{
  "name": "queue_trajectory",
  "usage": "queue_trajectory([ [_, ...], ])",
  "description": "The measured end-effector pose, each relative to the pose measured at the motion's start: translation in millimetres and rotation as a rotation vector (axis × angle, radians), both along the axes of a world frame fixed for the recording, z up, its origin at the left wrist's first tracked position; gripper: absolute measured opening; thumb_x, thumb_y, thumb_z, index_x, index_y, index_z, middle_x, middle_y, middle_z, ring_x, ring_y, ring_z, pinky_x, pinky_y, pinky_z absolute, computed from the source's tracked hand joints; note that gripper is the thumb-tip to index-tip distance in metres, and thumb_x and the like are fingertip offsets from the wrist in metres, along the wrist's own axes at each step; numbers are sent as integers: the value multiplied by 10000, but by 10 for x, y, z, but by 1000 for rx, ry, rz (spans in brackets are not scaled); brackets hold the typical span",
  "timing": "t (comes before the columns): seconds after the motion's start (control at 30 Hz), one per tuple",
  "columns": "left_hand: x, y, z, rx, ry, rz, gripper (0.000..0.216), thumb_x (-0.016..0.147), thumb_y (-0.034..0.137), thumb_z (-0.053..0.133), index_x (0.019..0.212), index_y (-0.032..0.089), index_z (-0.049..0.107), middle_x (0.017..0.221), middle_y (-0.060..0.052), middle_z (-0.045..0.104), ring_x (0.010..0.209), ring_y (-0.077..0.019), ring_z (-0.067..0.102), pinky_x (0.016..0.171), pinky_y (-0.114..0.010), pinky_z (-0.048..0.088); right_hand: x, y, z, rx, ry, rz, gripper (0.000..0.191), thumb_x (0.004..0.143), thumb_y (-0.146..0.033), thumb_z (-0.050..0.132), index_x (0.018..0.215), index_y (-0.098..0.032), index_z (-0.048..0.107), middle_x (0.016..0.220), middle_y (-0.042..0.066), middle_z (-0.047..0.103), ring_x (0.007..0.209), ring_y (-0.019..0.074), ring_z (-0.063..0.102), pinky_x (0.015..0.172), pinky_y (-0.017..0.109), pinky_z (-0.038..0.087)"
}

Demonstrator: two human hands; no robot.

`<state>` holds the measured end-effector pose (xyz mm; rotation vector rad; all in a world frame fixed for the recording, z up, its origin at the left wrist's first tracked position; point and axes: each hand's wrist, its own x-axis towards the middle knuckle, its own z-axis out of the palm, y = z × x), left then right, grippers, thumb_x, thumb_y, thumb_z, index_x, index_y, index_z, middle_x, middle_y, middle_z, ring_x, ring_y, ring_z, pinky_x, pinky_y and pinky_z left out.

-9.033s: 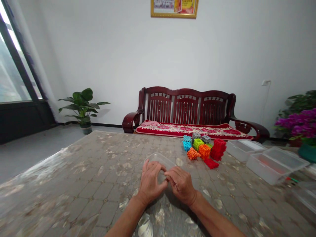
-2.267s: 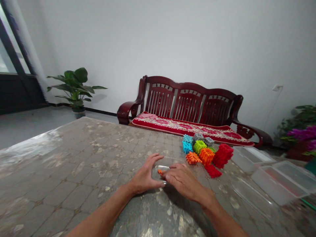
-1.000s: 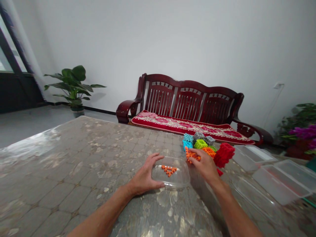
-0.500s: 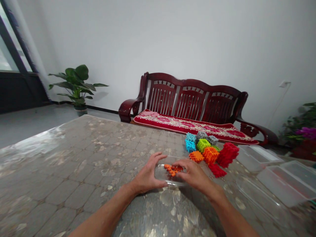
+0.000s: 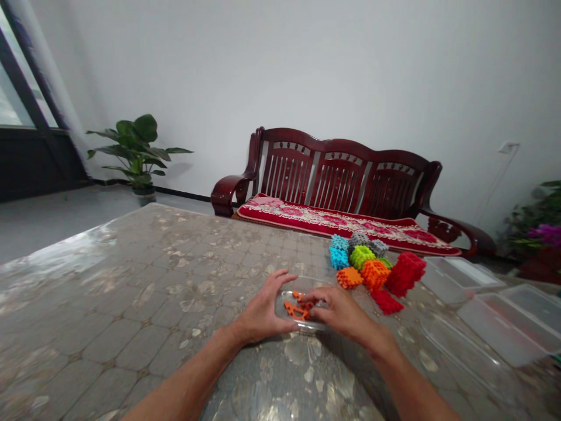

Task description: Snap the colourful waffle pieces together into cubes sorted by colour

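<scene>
A small clear plastic container (image 5: 313,329) stands on the table in front of me, with several orange plastic building pieces (image 5: 297,311) lying loose in it. My left hand (image 5: 265,309) curves round its left side, thumb at the near edge and fingers at the far edge, steadying it. Reaching in from the right, my right hand (image 5: 339,309) has its fingertips bent down onto the orange pieces, pinching at some of them. Its fingers hide part of the pieces and the container's right side.
Right of the container sit stacked building pieces: blue (image 5: 339,257), grey (image 5: 360,241), green (image 5: 362,257), orange (image 5: 375,275) and red (image 5: 405,275). Beyond are translucent boxes (image 5: 504,321) and a clear lid (image 5: 460,345). A wooden bench (image 5: 337,175) stands behind the table (image 5: 153,280).
The orange pieces in the container have shifted left and nearer to me and lie more spread out. My right fingers have moved slightly among them; my left hand stays in place.
</scene>
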<state>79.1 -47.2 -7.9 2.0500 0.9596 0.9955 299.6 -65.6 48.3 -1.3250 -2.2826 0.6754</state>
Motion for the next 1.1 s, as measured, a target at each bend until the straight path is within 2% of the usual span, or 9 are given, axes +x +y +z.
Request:
queue_trajectory([
  [0.13,0,0,-1,6,0,-4,891,605,365,852,1403,225,483,1527,-159,383,1431,-337,353,1176,-513,321,-23,-15,58,22,-101,85,360,854,-158,490,1013,-297,782,976,-1,782,903,191,697,840,284,464],
  [0.27,0,3,-9,13,1,-5,900,603,380,855,1405,220,479,1524,-163,381,1431,-338,353,1181,-510,313,-62,-55,109,65,-170,133,366,874,-158,476,1012,-310,780,933,-12,784,842,181,688,801,274,447],
  [0.43,-2,10,-20,7,10,-6,904,608,371,854,1409,215,466,1534,-163,363,1439,-330,339,1191,-497,300,-55,-71,119,42,-152,165,362,893,-171,472,1019,-322,776,969,-28,781,881,176,686,820,268,448],
  [0.67,4,3,7,-9,19,-8,902,603,350,849,1409,214,467,1535,-163,366,1443,-340,331,1189,-519,297,37,-1,73,97,-153,41,430,856,-102,445,1101,-271,756,1034,28,760,978,195,644,871,284,445],
  [0.97,7,-9,40,-6,39,-5,885,612,379,847,1399,210,479,1541,-171,359,1443,-348,332,1187,-535,292,41,-19,72,78,-309,-11,411,850,-82,436,1032,-235,771,1014,57,749,996,212,628,895,309,426],
  [1.1,6,0,18,5,38,-2,883,613,376,847,1398,204,481,1539,-175,360,1440,-344,340,1185,-525,301,35,-10,91,73,-236,5,436,826,-61,433,1057,-232,761,1018,51,751,992,207,629,885,300,429],
])
